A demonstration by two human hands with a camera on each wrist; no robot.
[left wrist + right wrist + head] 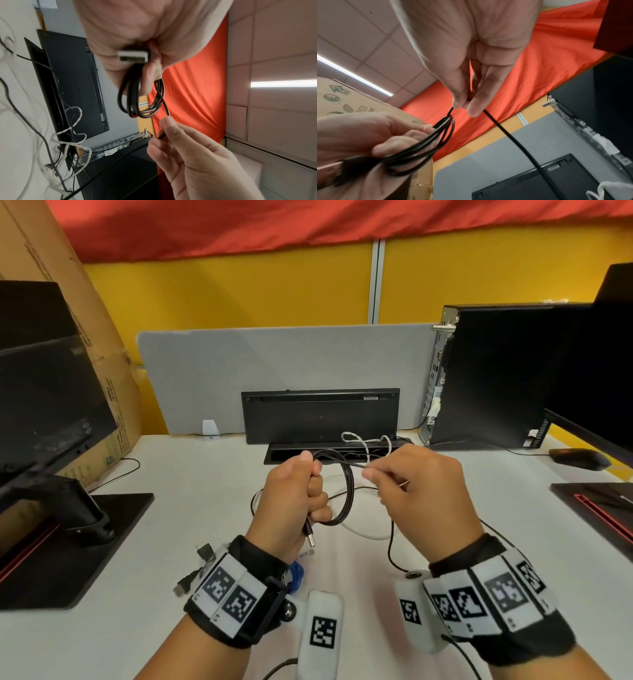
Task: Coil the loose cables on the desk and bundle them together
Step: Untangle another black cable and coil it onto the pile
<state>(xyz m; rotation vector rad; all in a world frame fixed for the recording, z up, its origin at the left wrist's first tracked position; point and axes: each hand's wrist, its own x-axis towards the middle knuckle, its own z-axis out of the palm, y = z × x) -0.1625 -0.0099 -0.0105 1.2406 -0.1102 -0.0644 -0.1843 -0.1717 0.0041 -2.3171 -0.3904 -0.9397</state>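
Observation:
My left hand (301, 494) is closed in a fist round a black cable coil (346, 491) of several loops, held above the white desk (171, 542). The coil's silver USB plug (311, 539) hangs below the fist and faces the camera as the USB plug (133, 56) in the left wrist view. My right hand (411, 484) pinches the free strand of the black cable (513, 135) between thumb and forefinger, just right of the coil (426, 142). A white cable (363, 534) lies loose on the desk under both hands.
A black keyboard (320, 416) leans against a grey divider (274, 361) behind an open cable slot (308, 451) with a twisted white cord (363, 441). Monitors (44, 392) stand left and right, a PC tower (486, 378) and mouse (579, 458) right. More connectors (191, 580) lie near my left wrist.

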